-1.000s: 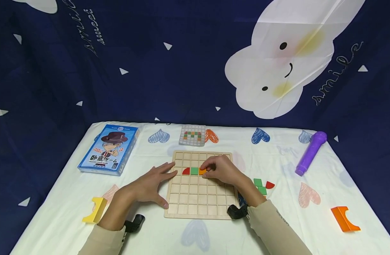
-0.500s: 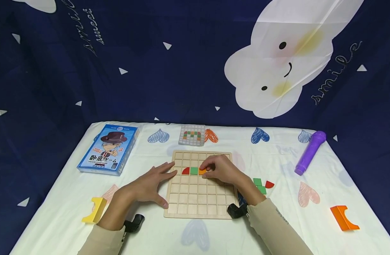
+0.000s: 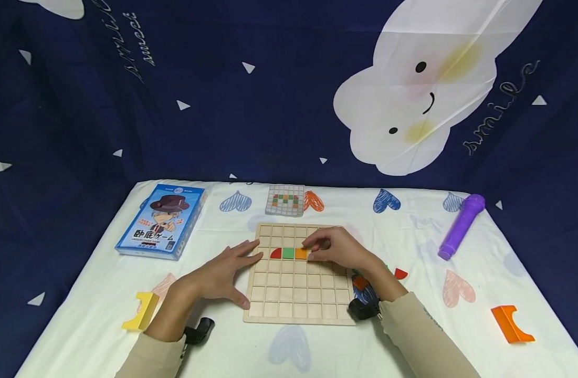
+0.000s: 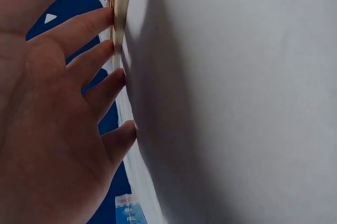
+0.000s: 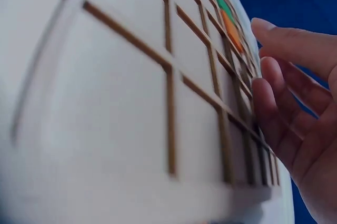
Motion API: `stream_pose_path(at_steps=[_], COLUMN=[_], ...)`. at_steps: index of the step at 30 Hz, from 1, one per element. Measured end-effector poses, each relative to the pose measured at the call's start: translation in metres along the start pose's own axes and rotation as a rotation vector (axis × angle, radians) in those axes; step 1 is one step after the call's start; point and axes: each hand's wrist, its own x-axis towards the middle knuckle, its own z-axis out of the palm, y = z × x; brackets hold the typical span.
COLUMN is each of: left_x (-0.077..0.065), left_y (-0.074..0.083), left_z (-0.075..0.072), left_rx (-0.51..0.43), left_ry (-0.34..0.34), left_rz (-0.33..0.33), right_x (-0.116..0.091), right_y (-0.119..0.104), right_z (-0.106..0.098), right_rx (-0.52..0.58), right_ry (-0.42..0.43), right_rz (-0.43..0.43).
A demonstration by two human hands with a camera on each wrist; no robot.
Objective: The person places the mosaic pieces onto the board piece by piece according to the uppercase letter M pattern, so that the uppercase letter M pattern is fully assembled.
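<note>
A wooden grid board lies in front of me. In one of its rows, side by side, are a red quarter-circle tile, a green square tile and an orange tile. My left hand spreads its fingers along the board's left edge, fingertips and thumb at the rim. Just right of the orange tile, my right hand hovers low over the grid, holding nothing. The right wrist view shows its loosely bent fingers apart from the orange tile.
A patterned grid card lies behind the board. Beyond the right forearm are a loose red tile and an orange piece. A blue game box, yellow block, orange block and purple tube stand around.
My right hand has let go of the orange tile and shifted slightly right, leaving the tile in its grid square. The left hand has stayed in place.
</note>
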Motion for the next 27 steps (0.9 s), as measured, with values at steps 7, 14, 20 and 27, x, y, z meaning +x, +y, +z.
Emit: stream_pose_path(at_steps=[7, 14, 20, 27], left_x=[0.000, 0.000, 0.000, -0.002], left_y=[0.000, -0.002, -0.002, 0.000], left_z=[0.000, 0.000, 0.000, -0.001], left_rx=[0.003, -0.002, 0.005, -0.006], left_ry=[-0.003, 0.000, 0.007, 0.017], left_rz=[0.008, 0.018, 0.021, 0.047], right_x=[-0.016, -0.043, -0.069, -0.103], right_y=[0.001, 0.009, 0.019, 0.021], right_z=[-0.023, -0.046, -0.071, -0.098], right_rx=[-0.053, -0.124, -0.167, -0.162], right_ry=[0.020, 0.068, 0.119, 0.172], right_rz=[0.082, 0.096, 0.115, 0.142])
